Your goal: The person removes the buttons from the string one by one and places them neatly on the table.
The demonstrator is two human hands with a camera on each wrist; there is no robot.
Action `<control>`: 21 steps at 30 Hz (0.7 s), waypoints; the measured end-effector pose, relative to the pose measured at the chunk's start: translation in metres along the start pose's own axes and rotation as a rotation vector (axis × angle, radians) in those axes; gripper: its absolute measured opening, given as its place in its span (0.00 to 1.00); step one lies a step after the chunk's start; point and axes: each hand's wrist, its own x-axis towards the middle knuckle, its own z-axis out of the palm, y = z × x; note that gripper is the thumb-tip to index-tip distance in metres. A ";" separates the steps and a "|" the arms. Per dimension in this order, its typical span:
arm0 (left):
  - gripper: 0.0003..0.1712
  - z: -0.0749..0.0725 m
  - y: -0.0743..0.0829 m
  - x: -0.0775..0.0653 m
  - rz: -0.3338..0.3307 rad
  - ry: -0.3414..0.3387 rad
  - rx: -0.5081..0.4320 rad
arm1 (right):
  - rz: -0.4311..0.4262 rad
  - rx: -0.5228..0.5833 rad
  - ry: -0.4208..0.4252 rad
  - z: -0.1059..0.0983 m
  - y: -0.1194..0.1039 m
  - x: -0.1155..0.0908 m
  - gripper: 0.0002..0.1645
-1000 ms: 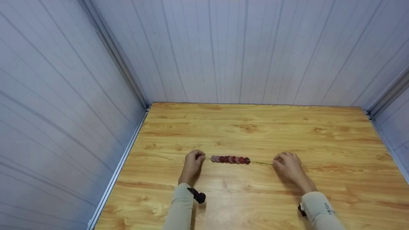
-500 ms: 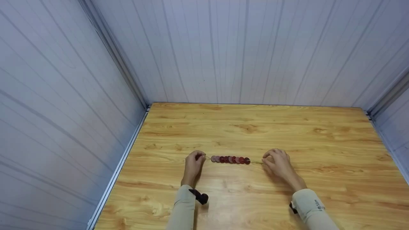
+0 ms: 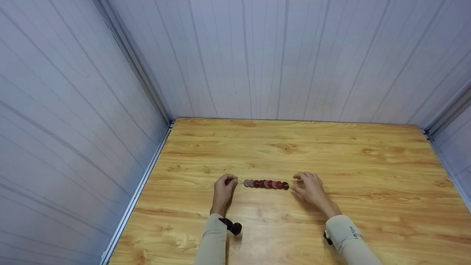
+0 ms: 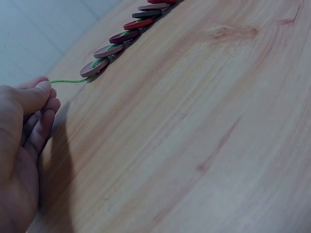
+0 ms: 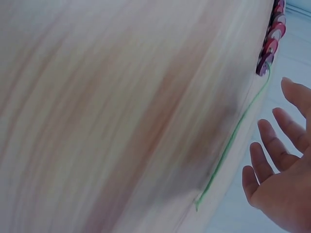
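Observation:
A row of overlapping round buttons (image 3: 265, 184), dark red, red and dusty pink, lies strung on a thin green cord on the table. My left hand (image 3: 222, 191) pinches the cord's left end between thumb and forefinger, just beyond the last button. In the left wrist view the green cord (image 4: 68, 81) runs from those fingertips to the nearest button. Close to the row's right end is my right hand (image 3: 312, 191), its fingers spread and holding nothing. The right wrist view has the cord's loose right end (image 5: 228, 145) lying along the table, apart from that hand.
The wood-grain table (image 3: 294, 147) spreads out around both hands. Pale panelled walls (image 3: 257, 59) stand behind it and on both sides. A black wrist device (image 3: 232, 226) is strapped at the left cuff.
My right hand has moved left along the cord toward the buttons, and its fingers have let go and opened. The left hand keeps its pinch, nearly still.

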 end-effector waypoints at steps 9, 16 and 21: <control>0.05 0.000 -0.001 -0.001 -0.008 0.001 -0.053 | 0.017 0.004 -0.072 0.011 -0.005 0.005 0.25; 0.05 -0.001 -0.002 -0.001 -0.035 -0.006 -0.068 | 0.009 -0.009 -0.071 0.016 -0.006 0.007 0.22; 0.04 0.000 -0.001 -0.001 -0.037 0.011 -0.069 | 0.003 -0.024 -0.073 0.018 -0.010 0.009 0.21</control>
